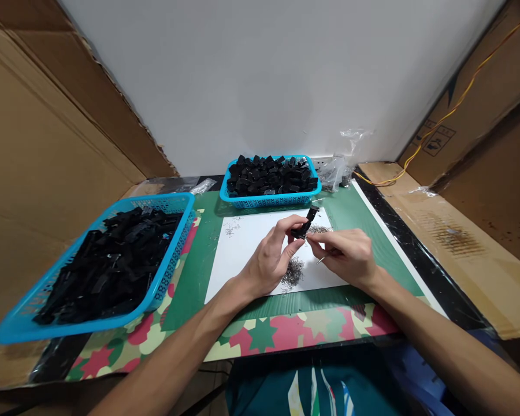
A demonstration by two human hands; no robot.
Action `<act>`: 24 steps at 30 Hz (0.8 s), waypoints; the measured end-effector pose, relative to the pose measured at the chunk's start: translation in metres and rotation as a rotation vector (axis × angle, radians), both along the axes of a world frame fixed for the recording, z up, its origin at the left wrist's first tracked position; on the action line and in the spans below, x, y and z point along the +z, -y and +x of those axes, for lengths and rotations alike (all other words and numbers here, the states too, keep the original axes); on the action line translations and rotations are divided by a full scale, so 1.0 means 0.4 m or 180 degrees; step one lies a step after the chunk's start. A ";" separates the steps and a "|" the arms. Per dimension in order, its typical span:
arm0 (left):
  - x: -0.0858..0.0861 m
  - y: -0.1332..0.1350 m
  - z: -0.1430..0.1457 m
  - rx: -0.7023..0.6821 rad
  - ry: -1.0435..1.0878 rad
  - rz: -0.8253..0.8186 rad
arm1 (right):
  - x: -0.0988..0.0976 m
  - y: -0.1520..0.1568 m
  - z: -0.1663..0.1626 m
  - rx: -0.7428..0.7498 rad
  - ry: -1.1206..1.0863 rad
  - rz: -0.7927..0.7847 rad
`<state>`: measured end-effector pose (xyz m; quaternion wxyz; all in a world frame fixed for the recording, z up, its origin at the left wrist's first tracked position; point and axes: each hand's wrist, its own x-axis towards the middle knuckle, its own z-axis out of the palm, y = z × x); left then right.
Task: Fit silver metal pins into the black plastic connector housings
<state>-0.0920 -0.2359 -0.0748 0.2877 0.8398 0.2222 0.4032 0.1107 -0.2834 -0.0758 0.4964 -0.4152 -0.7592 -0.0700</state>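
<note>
Between the thumb and fingers of my left hand [271, 257] is a small black plastic part [307, 224], tilted up above a white sheet [231, 254]. My right hand [349, 254] is closed, its thumb and index fingertip pinched close against the lower end of that part. A thin metal tool [323, 259] sticks out from under the right fingers; its full shape is hidden. Whatever sits in the right fingertips is too small to make out. Below the hands lies a pile of tiny metal pieces [293, 273], and a second pile [318, 230] shows behind the fingertips.
A blue basket [173, 263] heaped with black parts stands at the left. Another blue basket [271, 201] of black pieces sits at the back, beside clear plastic bags [333, 172]. Cardboard walls [481, 115] flank the table, with a yellow wire [453, 110] hanging at the right.
</note>
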 end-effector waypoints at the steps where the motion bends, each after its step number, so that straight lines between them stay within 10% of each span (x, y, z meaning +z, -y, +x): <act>1: -0.001 0.000 0.000 0.0000 -0.0006 0.0009 | -0.003 -0.001 0.001 0.0008 0.0030 0.0016; 24: 0.013 0.001 -0.012 0.0059 -0.0183 -0.0316 | -0.001 -0.005 0.020 0.0271 0.0488 0.0183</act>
